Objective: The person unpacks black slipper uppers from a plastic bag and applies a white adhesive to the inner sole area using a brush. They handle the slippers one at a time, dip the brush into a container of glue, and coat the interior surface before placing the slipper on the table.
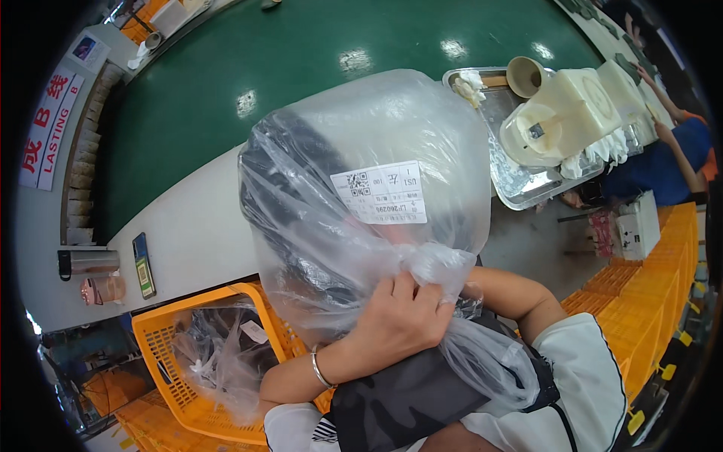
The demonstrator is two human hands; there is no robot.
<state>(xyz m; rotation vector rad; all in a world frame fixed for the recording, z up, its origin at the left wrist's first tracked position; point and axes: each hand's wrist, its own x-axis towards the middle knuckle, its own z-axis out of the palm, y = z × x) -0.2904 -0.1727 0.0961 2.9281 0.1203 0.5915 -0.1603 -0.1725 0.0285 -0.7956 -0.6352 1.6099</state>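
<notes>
Left hand (407, 315) is pinching the bunched neck of a large clear bag (369, 120), fingers curled tight into the gathered plastic. Right hand (472, 291) is mostly hiding behind that neck; can't tell whether it's spread or gripping. The right forearm (516, 301) is coming in from the lower right.

The bag is bulging in front of the person, covering the middle of the counter's (188, 215) near edge and overlapping the green surface (301, 64) behind; can't tell if it's resting on either. Dark contents are showing through its left side. A white printed label (384, 207) is sitting on the bag, above the neck. Loose plastic is trailing from under the left hand over the dark apron (410, 399).

At the counter's left end, a phone (143, 265) is lying by the near edge, with a metal flask (90, 264) and a pink cup (102, 290) standing further left. Below the near edge, an orange basket (268, 310) is holding crumpled clear plastic (222, 369).

Off the counter's right end, a metal tray (498, 124) is carrying a beige cup (525, 77) by its far edge, crumpled white cloth (470, 87) at its far left corner and beige containers (584, 105) toward its right edge. Beyond it, a co-worker in blue (655, 169) is reaching forward.
</notes>
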